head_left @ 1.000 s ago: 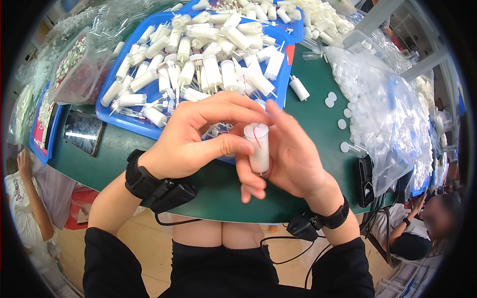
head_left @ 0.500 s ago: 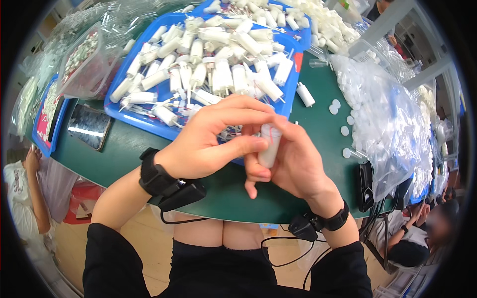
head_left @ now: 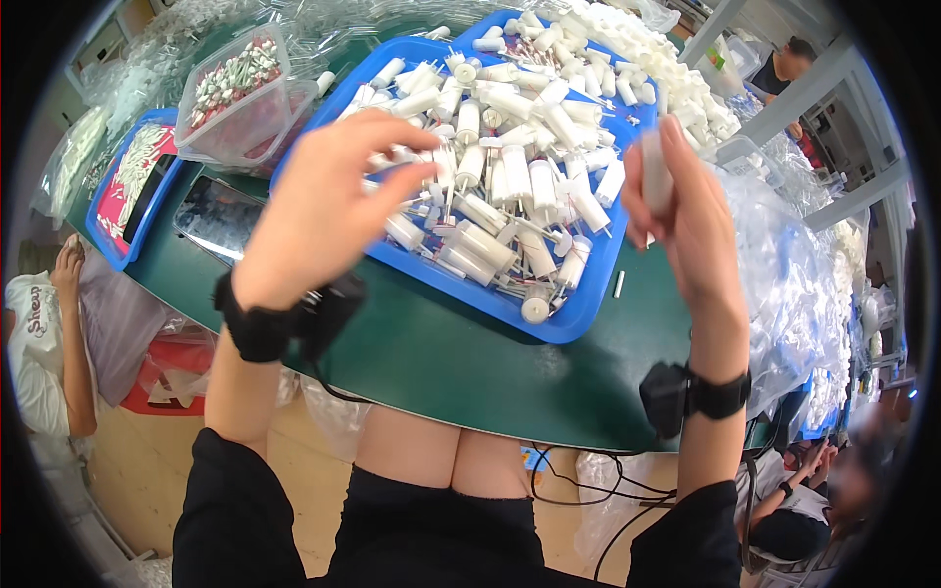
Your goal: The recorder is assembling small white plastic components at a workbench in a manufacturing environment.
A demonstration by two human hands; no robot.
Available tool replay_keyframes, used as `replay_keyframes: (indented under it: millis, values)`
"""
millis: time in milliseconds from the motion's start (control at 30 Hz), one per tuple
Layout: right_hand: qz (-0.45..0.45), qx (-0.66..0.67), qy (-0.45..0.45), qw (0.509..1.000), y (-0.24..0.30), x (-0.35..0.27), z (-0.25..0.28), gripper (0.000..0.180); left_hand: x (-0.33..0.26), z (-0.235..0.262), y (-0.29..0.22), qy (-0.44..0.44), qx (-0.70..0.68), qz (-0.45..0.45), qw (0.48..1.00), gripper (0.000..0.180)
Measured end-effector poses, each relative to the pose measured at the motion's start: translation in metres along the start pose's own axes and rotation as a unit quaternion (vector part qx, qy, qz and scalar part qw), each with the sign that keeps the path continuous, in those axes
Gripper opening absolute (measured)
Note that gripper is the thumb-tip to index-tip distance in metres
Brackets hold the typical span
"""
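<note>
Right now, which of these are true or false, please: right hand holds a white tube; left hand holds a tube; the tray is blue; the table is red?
1. The right hand holds a white tube. True.
2. The left hand holds a tube. False: its fingers are spread over the tray, gripping nothing visible.
3. The tray is blue. True.
4. The table is red. False: it is green.

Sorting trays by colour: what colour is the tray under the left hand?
Blue tray, head view.

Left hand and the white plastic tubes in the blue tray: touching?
Cannot tell. In the head view the left hand overlaps the white plastic tubes in the blue tray, hiding any contact.
</note>
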State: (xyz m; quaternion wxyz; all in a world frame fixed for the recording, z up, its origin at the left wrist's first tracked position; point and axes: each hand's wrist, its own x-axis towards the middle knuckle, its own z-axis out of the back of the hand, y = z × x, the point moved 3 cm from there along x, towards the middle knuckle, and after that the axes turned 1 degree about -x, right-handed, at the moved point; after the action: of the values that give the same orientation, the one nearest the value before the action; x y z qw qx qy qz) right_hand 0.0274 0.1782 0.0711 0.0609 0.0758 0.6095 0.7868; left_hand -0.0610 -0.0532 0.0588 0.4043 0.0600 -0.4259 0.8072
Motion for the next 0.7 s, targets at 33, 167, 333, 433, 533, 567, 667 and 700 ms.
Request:
replay_keyframes:
  millis: [33, 167, 333, 433, 533, 567, 667, 700]
  values:
    - [0.001, 0.002, -0.001, 1.0, 0.001, 0.013, -0.002, 0.049, -0.002, 0.012, 0.012, -0.01, 0.043, 0.035, 0.998, 0.019]
    - [0.14, -0.229, -0.195, 0.944, -0.025, 0.059, 0.001, 0.052, -0.008, 0.032, 0.032, 0.013, 0.181, 0.037, 0.983, 0.02]
    - [0.257, -0.399, -0.071, 0.877, 0.014, 0.012, -0.026, 0.046, -0.025, 0.041, 0.043, -0.011, 0.158, 0.047, 0.986, 0.019]
    - [0.194, -0.279, 0.312, 0.887, 0.071, -0.074, -0.033, 0.012, -0.028, 0.038, 0.038, 0.008, 0.15, -0.04, 0.988, 0.017]
    - [0.334, -0.227, 0.513, 0.758, 0.11, -0.152, -0.033, 0.019, -0.027, 0.028, 0.036, 0.065, 0.177, -0.06, 0.98, 0.017]
    - [0.34, -0.189, 0.545, 0.743, 0.132, -0.179, -0.027, 0.034, -0.021, 0.023, 0.027, 0.081, 0.164, -0.079, 0.98, 0.018]
    - [0.356, -0.14, 0.56, 0.735, 0.136, -0.14, -0.061, 0.032, -0.019, 0.014, 0.031, 0.099, 0.173, -0.072, 0.977, 0.019]
    - [0.354, -0.127, 0.561, 0.738, 0.156, -0.091, -0.115, 0.031, -0.014, 0.008, 0.029, 0.097, 0.176, -0.093, 0.975, 0.019]
